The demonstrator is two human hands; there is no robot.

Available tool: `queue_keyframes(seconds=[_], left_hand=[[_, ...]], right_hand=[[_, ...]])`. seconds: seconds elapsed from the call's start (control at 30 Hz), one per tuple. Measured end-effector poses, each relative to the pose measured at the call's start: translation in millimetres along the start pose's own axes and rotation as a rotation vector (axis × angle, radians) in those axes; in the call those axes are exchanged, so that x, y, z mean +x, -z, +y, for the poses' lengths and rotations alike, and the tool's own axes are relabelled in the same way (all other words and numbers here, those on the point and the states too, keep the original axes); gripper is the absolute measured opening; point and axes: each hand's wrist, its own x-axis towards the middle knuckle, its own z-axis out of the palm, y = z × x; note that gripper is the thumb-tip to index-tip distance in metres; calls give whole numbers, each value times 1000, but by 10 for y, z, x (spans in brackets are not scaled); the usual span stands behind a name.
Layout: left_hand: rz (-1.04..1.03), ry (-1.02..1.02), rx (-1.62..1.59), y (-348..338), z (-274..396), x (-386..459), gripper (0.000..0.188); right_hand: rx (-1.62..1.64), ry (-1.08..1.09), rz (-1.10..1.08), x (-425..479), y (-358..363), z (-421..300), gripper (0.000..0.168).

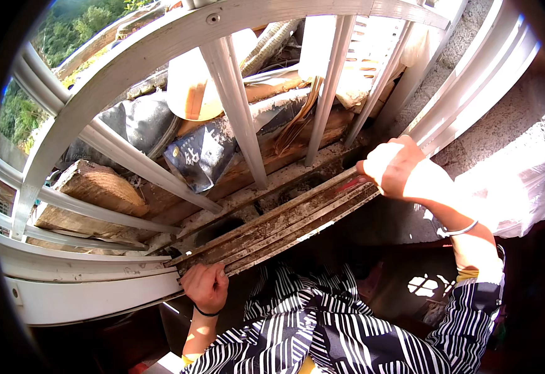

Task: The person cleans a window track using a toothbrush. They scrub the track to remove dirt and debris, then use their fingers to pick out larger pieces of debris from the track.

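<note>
A dirt-covered metal window track (272, 226) runs diagonally in front of me, with brown grime in its grooves. My right hand (394, 168) is closed at the track's upper right end, around something whose thin red part (349, 183) shows just left of my fingers; the rest of it is hidden. My left hand (207, 285), with a dark band at the wrist, rests with curled fingers on the track's lower left end. Whether it grips the edge or anything else cannot be told.
White metal guard bars (237, 107) rise beyond the track. Behind them lie cut wood (99, 191), a dark printed packet (202, 154), a black bag (137, 121) and planks. A white sliding frame (90, 297) stands at left. A white plastic bag (520, 187) hangs by the rough wall at right.
</note>
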Motion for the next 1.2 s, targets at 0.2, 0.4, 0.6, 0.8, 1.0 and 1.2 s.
queue_keyframes(seconds=[0.2, 0.4, 0.6, 0.8, 1.0, 1.2], left_hand=[[22, -24, -32, 4, -40, -31, 2], [40, 2, -10, 30, 21, -12, 10], [-9, 8, -60, 34, -34, 52, 5], [10, 35, -44, -12, 4, 27, 21], [-90, 20, -20, 30, 87, 160, 36], [-160, -31, -16, -36, 114, 266, 34]], right_hand=[[148, 81, -120, -19, -432, 143, 7], [3, -11, -118, -3, 38, 26, 13], [204, -62, 241, -355, -543, -767, 10], [249, -469, 319, -723, -348, -801, 10], [85, -611, 127, -1095, -733, -506, 13], [303, -519, 274, -838, -418, -944, 17]])
